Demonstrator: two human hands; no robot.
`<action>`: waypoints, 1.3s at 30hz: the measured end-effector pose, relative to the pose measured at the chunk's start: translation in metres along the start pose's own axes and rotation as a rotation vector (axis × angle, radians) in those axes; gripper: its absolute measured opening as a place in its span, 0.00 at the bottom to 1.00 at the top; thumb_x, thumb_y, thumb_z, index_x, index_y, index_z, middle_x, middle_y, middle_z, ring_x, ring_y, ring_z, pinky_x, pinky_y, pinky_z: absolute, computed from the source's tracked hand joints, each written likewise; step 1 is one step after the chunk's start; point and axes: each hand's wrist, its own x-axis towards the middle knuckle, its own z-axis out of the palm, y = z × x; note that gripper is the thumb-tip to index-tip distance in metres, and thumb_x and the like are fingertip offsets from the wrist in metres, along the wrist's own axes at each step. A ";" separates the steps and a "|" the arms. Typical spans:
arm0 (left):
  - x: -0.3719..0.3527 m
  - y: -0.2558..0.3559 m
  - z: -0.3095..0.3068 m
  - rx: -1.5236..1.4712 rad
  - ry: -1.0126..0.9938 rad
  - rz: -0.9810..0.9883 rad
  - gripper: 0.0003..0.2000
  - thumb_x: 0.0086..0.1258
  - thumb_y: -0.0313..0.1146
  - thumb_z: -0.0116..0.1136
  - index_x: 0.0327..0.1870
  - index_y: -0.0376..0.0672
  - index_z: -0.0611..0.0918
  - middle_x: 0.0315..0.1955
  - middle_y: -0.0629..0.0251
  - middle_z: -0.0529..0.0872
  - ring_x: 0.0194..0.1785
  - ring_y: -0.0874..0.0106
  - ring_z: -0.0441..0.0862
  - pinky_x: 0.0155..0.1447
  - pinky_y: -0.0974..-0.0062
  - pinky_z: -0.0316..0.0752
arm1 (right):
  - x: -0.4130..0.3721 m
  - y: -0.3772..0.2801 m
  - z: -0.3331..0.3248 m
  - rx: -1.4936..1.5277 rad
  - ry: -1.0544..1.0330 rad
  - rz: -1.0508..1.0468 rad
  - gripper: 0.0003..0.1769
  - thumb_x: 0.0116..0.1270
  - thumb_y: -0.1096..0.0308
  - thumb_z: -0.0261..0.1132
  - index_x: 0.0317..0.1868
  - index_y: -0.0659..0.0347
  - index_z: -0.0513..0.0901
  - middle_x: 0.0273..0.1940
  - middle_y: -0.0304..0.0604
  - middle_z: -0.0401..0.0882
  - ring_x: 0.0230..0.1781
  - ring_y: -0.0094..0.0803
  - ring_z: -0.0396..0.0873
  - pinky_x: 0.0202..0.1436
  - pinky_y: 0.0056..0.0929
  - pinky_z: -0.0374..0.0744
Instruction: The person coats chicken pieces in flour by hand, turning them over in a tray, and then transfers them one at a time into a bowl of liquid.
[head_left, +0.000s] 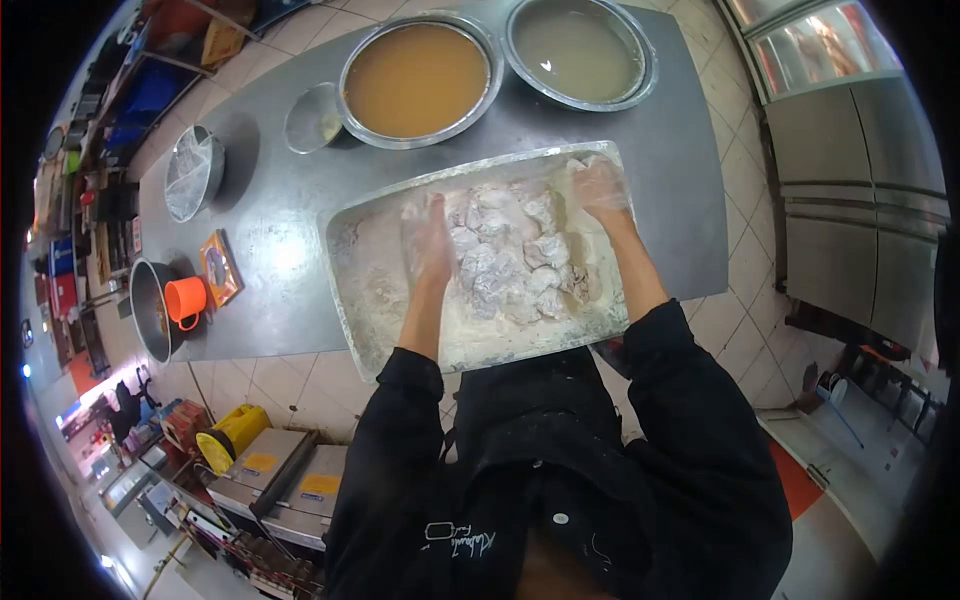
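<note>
A large rectangular tray (345, 300) holds white flour and floured pieces of what looks like chicken (505, 250), bunched right of its middle. My left hand (430, 240), in a clear plastic glove, is beside the left edge of the pieces, fingers stretched forward and slightly smeared by motion. At the far right corner of the tray, my right hand (598, 185) is gloved too, its flour-coated fingers loosely bent and apart near the rim. No piece shows in either hand.
Beyond the tray stand a bowl of orange liquid (415, 80) and a bowl of cloudy liquid (580, 55). Left of them are a clear container (313, 118) and a wire strainer (194, 175). An orange mug (186, 298), a metal bowl (146, 320) and a packet (220, 267) sit at the left.
</note>
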 end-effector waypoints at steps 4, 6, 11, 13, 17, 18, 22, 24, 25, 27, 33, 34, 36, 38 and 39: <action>0.031 -0.050 0.046 -0.120 0.062 0.177 0.35 0.67 0.59 0.44 0.59 0.32 0.73 0.53 0.41 0.78 0.59 0.56 0.74 0.63 0.65 0.63 | -0.003 0.012 -0.001 -0.115 -0.010 -0.042 0.13 0.61 0.64 0.55 0.32 0.59 0.86 0.33 0.51 0.81 0.37 0.43 0.81 0.39 0.41 0.79; 0.029 -0.045 0.066 0.019 0.237 0.404 0.34 0.65 0.59 0.47 0.56 0.33 0.76 0.51 0.40 0.78 0.58 0.54 0.75 0.62 0.65 0.65 | -0.003 0.037 0.002 -0.160 0.010 -0.008 0.14 0.62 0.64 0.54 0.32 0.58 0.86 0.33 0.52 0.82 0.37 0.45 0.81 0.39 0.41 0.79; 0.037 0.007 0.095 0.112 0.019 0.338 0.29 0.62 0.58 0.51 0.43 0.36 0.83 0.43 0.41 0.82 0.52 0.53 0.78 0.58 0.64 0.70 | -0.006 0.085 -0.015 0.022 0.014 0.267 0.20 0.66 0.58 0.53 0.33 0.65 0.84 0.37 0.56 0.81 0.39 0.49 0.80 0.42 0.43 0.77; 0.055 0.012 0.121 0.210 -0.027 0.403 0.27 0.60 0.58 0.53 0.38 0.37 0.85 0.41 0.43 0.83 0.50 0.53 0.79 0.57 0.64 0.71 | -0.016 0.087 -0.028 0.260 0.107 0.504 0.21 0.65 0.56 0.53 0.35 0.66 0.84 0.38 0.58 0.81 0.41 0.50 0.80 0.43 0.42 0.77; 0.074 0.013 0.142 0.144 0.163 0.466 0.25 0.60 0.56 0.54 0.25 0.38 0.85 0.29 0.50 0.85 0.41 0.56 0.82 0.51 0.62 0.72 | -0.035 0.083 -0.017 0.179 -0.385 0.142 0.29 0.59 0.49 0.60 0.44 0.71 0.80 0.42 0.61 0.80 0.46 0.52 0.79 0.49 0.41 0.76; 0.077 0.013 0.142 0.087 0.235 0.529 0.24 0.59 0.55 0.56 0.22 0.38 0.84 0.26 0.52 0.85 0.39 0.57 0.83 0.50 0.62 0.72 | -0.043 0.062 -0.035 0.204 -0.455 0.162 0.30 0.57 0.49 0.61 0.45 0.72 0.79 0.42 0.61 0.80 0.45 0.51 0.80 0.49 0.40 0.77; 0.090 -0.003 0.119 0.127 0.170 0.728 0.21 0.59 0.49 0.60 0.17 0.39 0.83 0.20 0.52 0.83 0.32 0.60 0.82 0.43 0.63 0.73 | -0.059 0.030 0.002 0.185 -0.269 0.258 0.34 0.52 0.47 0.64 0.45 0.74 0.79 0.42 0.60 0.81 0.46 0.48 0.80 0.50 0.37 0.77; 0.036 0.034 0.065 -0.013 -0.113 0.400 0.19 0.59 0.42 0.62 0.38 0.30 0.81 0.35 0.56 0.85 0.35 0.64 0.82 0.45 0.66 0.72 | -0.055 0.028 -0.002 0.233 -0.334 0.252 0.35 0.50 0.47 0.66 0.45 0.75 0.79 0.42 0.61 0.80 0.46 0.49 0.80 0.50 0.37 0.77; 0.039 0.030 0.063 -0.005 -0.105 0.408 0.19 0.59 0.42 0.62 0.38 0.30 0.81 0.35 0.56 0.85 0.35 0.64 0.82 0.45 0.66 0.72 | -0.051 0.030 -0.007 0.263 -0.401 0.243 0.37 0.49 0.48 0.67 0.46 0.77 0.78 0.42 0.62 0.80 0.46 0.49 0.80 0.49 0.37 0.78; 0.052 0.015 0.058 -0.342 -0.256 0.160 0.19 0.60 0.39 0.63 0.41 0.29 0.80 0.36 0.62 0.84 0.33 0.71 0.80 0.41 0.69 0.73 | -0.053 0.041 -0.021 0.333 -0.349 0.235 0.38 0.48 0.48 0.69 0.46 0.78 0.77 0.43 0.64 0.79 0.46 0.50 0.80 0.49 0.37 0.78; 0.025 0.016 0.013 -0.744 -0.553 0.049 0.15 0.64 0.34 0.61 0.46 0.31 0.80 0.36 0.65 0.81 0.37 0.79 0.77 0.35 0.78 0.73 | -0.066 0.044 -0.059 0.644 -0.069 0.340 0.44 0.45 0.50 0.74 0.54 0.78 0.71 0.49 0.65 0.76 0.53 0.45 0.77 0.56 0.34 0.75; 0.013 0.027 0.011 -0.744 -0.553 0.052 0.15 0.64 0.34 0.61 0.46 0.31 0.80 0.36 0.65 0.81 0.37 0.79 0.77 0.35 0.78 0.73 | -0.067 0.040 -0.060 0.695 0.044 0.353 0.46 0.46 0.52 0.74 0.58 0.77 0.68 0.51 0.63 0.76 0.55 0.44 0.76 0.58 0.33 0.73; -0.015 0.047 0.021 -0.424 -0.369 0.008 0.16 0.64 0.34 0.57 0.48 0.32 0.78 0.39 0.63 0.82 0.43 0.75 0.78 0.46 0.73 0.74 | -0.060 0.029 -0.072 0.949 0.069 0.199 0.45 0.49 0.53 0.72 0.60 0.74 0.65 0.52 0.60 0.75 0.56 0.43 0.75 0.60 0.33 0.72; -0.021 0.037 0.044 -0.415 -0.466 0.168 0.17 0.65 0.33 0.56 0.51 0.33 0.76 0.42 0.63 0.81 0.45 0.73 0.78 0.49 0.73 0.74 | -0.060 0.006 -0.089 1.194 0.094 0.042 0.44 0.52 0.55 0.71 0.63 0.72 0.63 0.54 0.57 0.75 0.57 0.42 0.73 0.61 0.32 0.71; -0.025 0.034 0.054 -0.406 -0.556 0.326 0.17 0.65 0.32 0.55 0.54 0.35 0.74 0.44 0.63 0.81 0.47 0.72 0.77 0.52 0.73 0.73 | -0.063 -0.013 -0.098 1.313 0.064 0.081 0.41 0.54 0.58 0.70 0.63 0.70 0.63 0.53 0.55 0.75 0.56 0.40 0.74 0.61 0.31 0.71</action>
